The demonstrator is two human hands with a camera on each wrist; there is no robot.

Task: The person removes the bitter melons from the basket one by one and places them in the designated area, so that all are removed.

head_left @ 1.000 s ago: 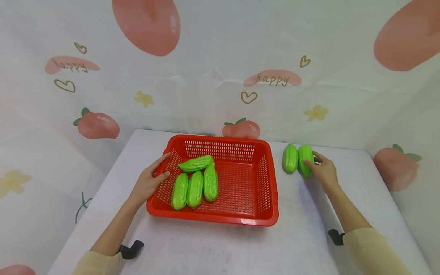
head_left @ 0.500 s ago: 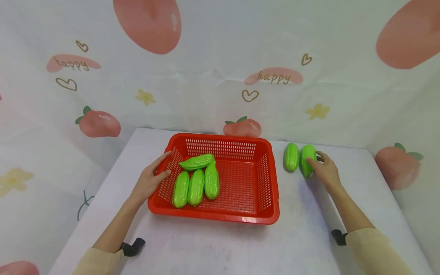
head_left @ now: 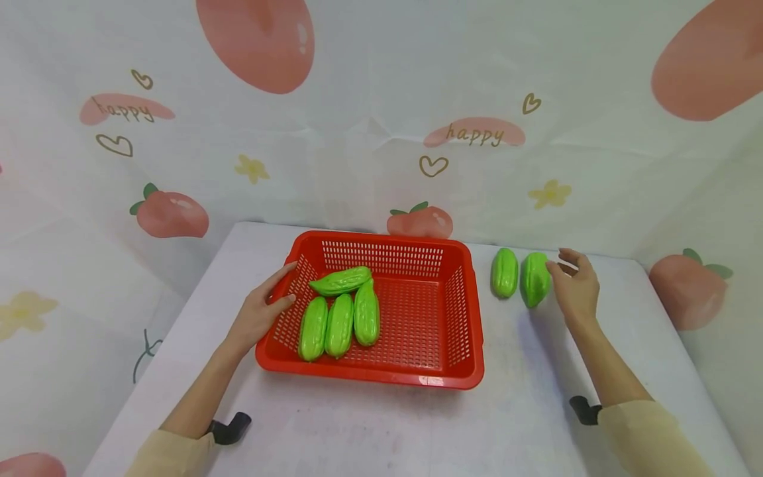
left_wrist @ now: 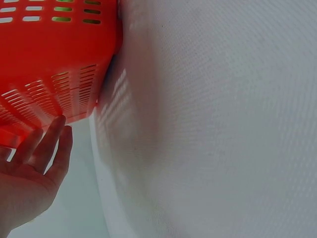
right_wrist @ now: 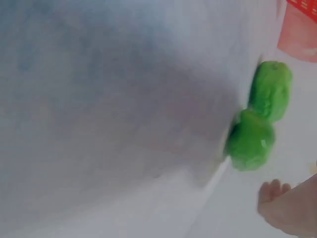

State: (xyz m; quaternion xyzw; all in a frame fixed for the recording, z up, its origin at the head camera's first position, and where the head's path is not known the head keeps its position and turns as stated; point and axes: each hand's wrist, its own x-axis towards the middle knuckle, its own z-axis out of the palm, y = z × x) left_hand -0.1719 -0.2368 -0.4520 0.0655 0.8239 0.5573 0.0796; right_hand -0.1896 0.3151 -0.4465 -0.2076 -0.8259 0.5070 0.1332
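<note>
In the head view, a red plastic basket (head_left: 369, 381) holds several bright green bitter melons (head_left: 340, 324) in its left half. My left hand (head_left: 256, 321) rests at the basket's left side, fingers extended; the left wrist view shows its fingertips (left_wrist: 60, 120) close against the slotted outer wall. Two more green bitter melons lie side by side at the table's back right: a left one (head_left: 505, 273) and a right one (head_left: 534, 279). My right hand (head_left: 577, 285) stands just right of that second melon, its fingers loosely bent with nothing between them.
A white-covered table (head_left: 357, 430) bears everything. Behind it hangs a pale cloth (head_left: 334, 172) printed with fruit, hearts and "happy". Black wrist-camera mounts (head_left: 229, 429) show by both sleeves.
My right hand has let go of the right-hand bitter melon and drawn away to the right. The melon stands slightly farther from its neighbour. My left hand keeps its place at the basket.
</note>
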